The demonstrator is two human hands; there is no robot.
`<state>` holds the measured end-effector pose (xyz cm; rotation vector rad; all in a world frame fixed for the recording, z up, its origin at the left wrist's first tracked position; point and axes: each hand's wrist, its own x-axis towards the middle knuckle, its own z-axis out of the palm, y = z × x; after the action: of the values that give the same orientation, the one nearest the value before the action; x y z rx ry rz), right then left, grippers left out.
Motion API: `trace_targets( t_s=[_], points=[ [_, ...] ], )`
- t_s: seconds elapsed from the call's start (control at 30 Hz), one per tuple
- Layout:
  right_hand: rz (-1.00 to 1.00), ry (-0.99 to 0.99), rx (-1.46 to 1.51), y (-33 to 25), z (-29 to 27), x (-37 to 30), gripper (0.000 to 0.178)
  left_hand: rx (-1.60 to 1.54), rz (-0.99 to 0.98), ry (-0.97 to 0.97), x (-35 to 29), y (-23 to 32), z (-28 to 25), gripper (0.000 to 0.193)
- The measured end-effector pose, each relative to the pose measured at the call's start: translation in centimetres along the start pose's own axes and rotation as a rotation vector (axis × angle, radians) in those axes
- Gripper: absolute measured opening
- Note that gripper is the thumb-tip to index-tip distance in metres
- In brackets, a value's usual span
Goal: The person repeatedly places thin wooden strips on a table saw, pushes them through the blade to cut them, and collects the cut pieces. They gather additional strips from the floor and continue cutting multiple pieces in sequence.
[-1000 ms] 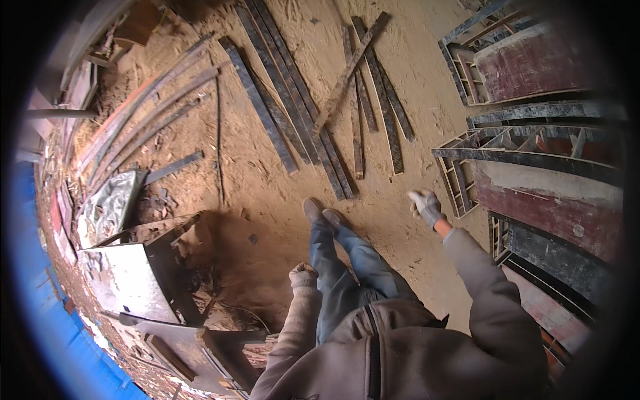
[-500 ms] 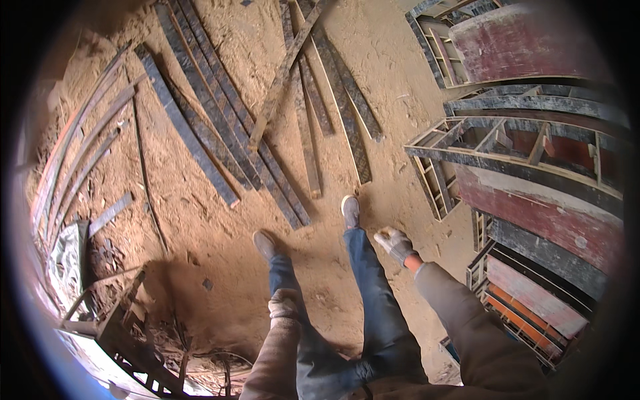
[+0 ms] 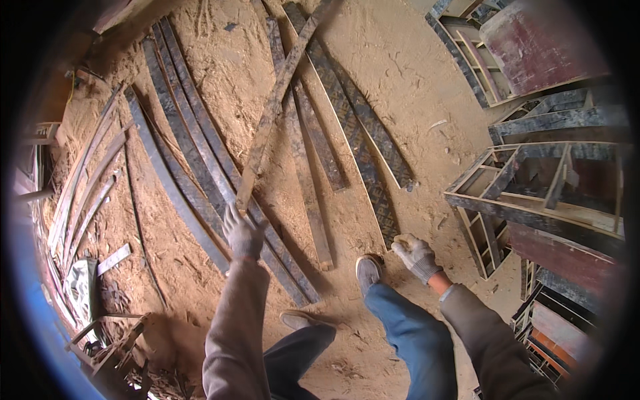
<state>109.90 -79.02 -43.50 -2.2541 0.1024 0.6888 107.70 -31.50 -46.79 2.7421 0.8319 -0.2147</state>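
My left hand (image 3: pixel 243 235), in a pale knitted glove, reaches forward with its fingers stretched out beside the lower end of a diagonal wooden strip (image 3: pixel 268 133). Whether the fingertips touch that strip I cannot tell. Beneath it lie long dark strips (image 3: pixel 200 137), side by side on the ground. My right hand (image 3: pixel 416 257), gloved too, has its fingers curled together near the lower end of a dark printed strip (image 3: pixel 363 167); what they hold, if anything, is hidden. Between the hands, a narrow brown strip (image 3: pixel 308 200) points toward my feet.
Wood shavings and dust cover the ground (image 3: pixel 413 100). Wooden frames and panels (image 3: pixel 533 180) are stacked along the right. Thin curved offcuts (image 3: pixel 83 173) lie at the far left, above a crumpled pale sack (image 3: pixel 81 287). A wooden stand (image 3: pixel 110 340) occupies the lower left.
My left hand has moved from beside my leg forward to the diagonal strip's end. My right hand is now closer to the printed strip. My legs have bent, and the strips appear nearer.
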Motion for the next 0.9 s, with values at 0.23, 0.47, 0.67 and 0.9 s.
trace_targets(
  t_s=[0.23, 0.47, 0.67, 0.9],
  points=[
    [-0.148, 0.042, -0.318, -2.2, 6.3, 8.3, 0.051, 0.192, -0.1, 0.13, 12.5, 1.0, 8.9, 0.105],
    [-0.123, 0.209, -0.654, -8.8, 13.4, 23.2, 0.092, -0.169, 0.033, 0.495, -11.1, 6.0, 15.9, 0.044],
    [-0.072, 0.169, -0.771, -12.2, 16.5, 27.9, 0.109, -0.188, -0.125, 0.123, -22.3, 9.9, 20.7, 0.117],
    [-0.144, -0.073, -0.322, -15.0, 11.3, 23.4, 0.099, -0.318, -0.393, -0.219, -19.2, 11.4, 20.3, 0.093]
  ],
)
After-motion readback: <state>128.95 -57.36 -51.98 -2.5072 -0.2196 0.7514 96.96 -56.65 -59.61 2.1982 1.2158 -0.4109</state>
